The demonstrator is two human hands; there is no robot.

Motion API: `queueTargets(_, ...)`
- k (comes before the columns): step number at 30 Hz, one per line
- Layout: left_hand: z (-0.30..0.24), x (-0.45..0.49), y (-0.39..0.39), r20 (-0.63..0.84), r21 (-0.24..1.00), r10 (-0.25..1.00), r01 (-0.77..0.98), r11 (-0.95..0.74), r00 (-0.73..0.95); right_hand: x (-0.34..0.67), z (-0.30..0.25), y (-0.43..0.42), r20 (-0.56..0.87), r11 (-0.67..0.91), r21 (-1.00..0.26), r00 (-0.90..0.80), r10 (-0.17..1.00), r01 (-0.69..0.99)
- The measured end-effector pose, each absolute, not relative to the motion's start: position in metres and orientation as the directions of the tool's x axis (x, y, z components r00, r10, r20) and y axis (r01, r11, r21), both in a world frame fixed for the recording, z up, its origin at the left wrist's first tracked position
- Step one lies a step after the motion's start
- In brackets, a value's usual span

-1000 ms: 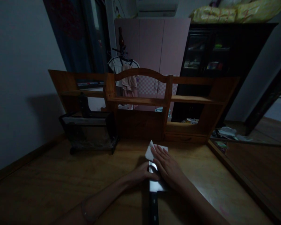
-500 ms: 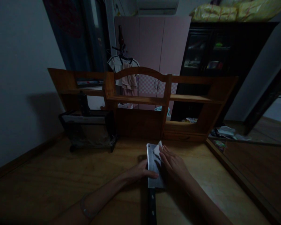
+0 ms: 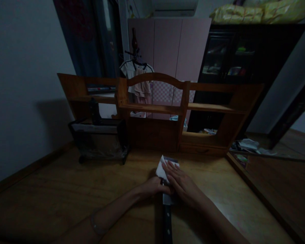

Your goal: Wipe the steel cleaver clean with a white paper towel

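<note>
A cleaver [image 3: 167, 199] with a broad metal blade and a black riveted handle is in front of me, its handle toward me. My left hand [image 3: 154, 186] grips the blade from the left side, its thumb lying across the face. Pressed flat over the upper part of the blade is my right hand [image 3: 181, 183], with a folded white tissue [image 3: 160, 170] under its fingers. The tissue reaches past the blade's left edge. Most of the blade is hidden by the hand and the tissue.
Beneath the hands is a wooden surface [image 3: 66, 200]. A wooden shelf unit [image 3: 152, 108] runs along its far side. At the left stands a dark-framed box on feet [image 3: 99, 139], with a black bottle-like object [image 3: 94, 112] on top. A raised wooden edge [image 3: 259, 193] borders the right.
My right hand has slid the tissue leftward across the blade, from its right part to its left edge. My left hand keeps its hold. The view has shifted slightly.
</note>
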State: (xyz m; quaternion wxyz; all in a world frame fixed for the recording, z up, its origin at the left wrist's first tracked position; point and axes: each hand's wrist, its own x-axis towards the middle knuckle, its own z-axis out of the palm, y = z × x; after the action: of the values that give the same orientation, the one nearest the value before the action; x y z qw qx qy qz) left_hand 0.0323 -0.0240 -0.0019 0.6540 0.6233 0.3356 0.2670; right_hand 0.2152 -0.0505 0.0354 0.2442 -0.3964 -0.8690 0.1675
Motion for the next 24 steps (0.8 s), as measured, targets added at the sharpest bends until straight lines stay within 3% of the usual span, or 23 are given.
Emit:
queueTargets(8,0.007,0.034,-0.025,-0.031,0.983,0.698,-0.107,0.153,0.715,0.235,0.021,-0.038,0.374,0.576,-0.431,-0.443,0.815,0.695)
queueTargets(14,0.009,0.034,-0.029,-0.062,0.974,0.684,-0.105,0.2,0.727,0.244,0.014,-0.033,0.403,0.597,-0.128,-0.509,0.761,0.792)
queueTargets(18,0.015,0.034,-0.031,-0.057,0.975,0.688,-0.108,0.194,0.723,0.242,0.014,-0.037,0.413,0.521,-0.056,-0.455,0.789,0.852)
queueTargets(24,0.012,0.035,-0.028,-0.062,0.98,0.716,-0.093,0.175,0.696,0.227,0.026,-0.05,0.442,0.532,-0.129,-0.431,0.786,0.837)
